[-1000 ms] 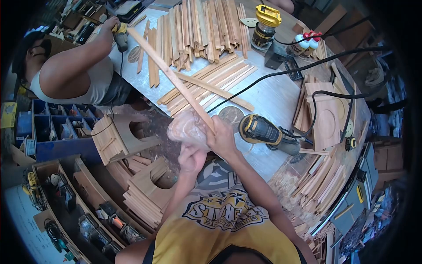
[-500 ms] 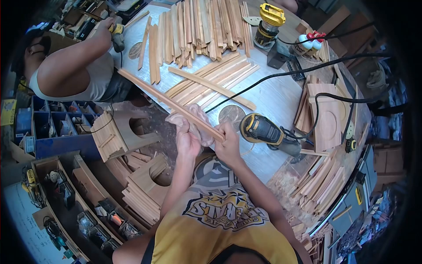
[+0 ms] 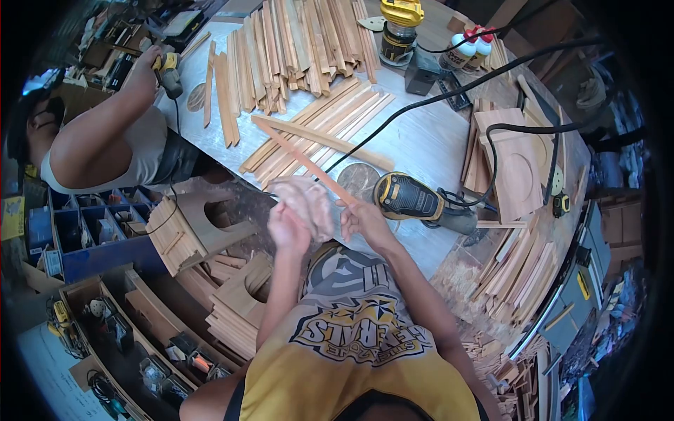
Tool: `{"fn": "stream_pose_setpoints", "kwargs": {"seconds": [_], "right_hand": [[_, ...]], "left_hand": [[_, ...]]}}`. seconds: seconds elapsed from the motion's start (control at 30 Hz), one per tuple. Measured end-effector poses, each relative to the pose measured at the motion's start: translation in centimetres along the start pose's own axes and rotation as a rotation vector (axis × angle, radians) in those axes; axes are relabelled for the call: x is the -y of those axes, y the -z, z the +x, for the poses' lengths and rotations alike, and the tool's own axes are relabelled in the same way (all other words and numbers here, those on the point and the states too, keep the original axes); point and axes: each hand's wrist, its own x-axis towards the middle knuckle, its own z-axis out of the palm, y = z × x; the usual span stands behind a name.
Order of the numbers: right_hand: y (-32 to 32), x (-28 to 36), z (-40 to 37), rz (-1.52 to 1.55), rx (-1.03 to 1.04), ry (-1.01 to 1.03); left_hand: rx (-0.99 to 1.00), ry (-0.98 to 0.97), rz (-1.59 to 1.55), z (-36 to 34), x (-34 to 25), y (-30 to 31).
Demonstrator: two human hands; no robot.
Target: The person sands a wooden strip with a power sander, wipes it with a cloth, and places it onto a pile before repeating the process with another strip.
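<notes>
My left hand (image 3: 288, 228) is closed on a crumpled pinkish cloth (image 3: 309, 205), partly blurred, beside the wood strip. With my right hand (image 3: 366, 223) I grip the near end of a thin reddish wood strip (image 3: 303, 158) between thumb and fingers. The strip slants away over the table, its far end above a row of pale strips (image 3: 319, 126). Another loose strip (image 3: 337, 144) lies across that row. Just right of my right hand, a black and yellow sander (image 3: 409, 196) rests on the tabletop, close to a round disc mark (image 3: 358, 181).
A big pile of strips (image 3: 295, 52) covers the far side. A black cable (image 3: 435, 95) crosses the table. Glue bottles (image 3: 467, 49) and panels (image 3: 512, 165) stand right. At left, another person's hand (image 3: 149, 57) holds a power tool (image 3: 168, 74). Crates (image 3: 91, 238) sit below.
The strip has turned to a steeper slant and its far end has moved right, over the table. The cloth has come away from around the strip. The view has shifted slightly.
</notes>
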Motion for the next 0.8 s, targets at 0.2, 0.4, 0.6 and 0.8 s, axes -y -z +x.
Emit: {"fn": "stream_pose_setpoints", "kwargs": {"seconds": [0.2,0.4,0.6,0.8], "right_hand": [[-2.7,-2.4,-1.7,-0.114,0.143,0.015],[-3.7,-3.0,-2.3,-0.737,-0.019,0.513],[-4.2,-0.5,-3.9,-1.077,-0.094,0.146],[-4.2,-1.6,-4.9,-1.269,-0.074,0.185]], "left_hand": [[0.434,0.177,-0.196,0.7,-0.6,2.4],[-0.500,-0.452,0.988,1.2,5.8,-0.7],[0.185,-0.034,0.582,-1.9,4.0,-3.0],[0.437,0.178,0.943,-2.8,2.0,-3.2]]}}
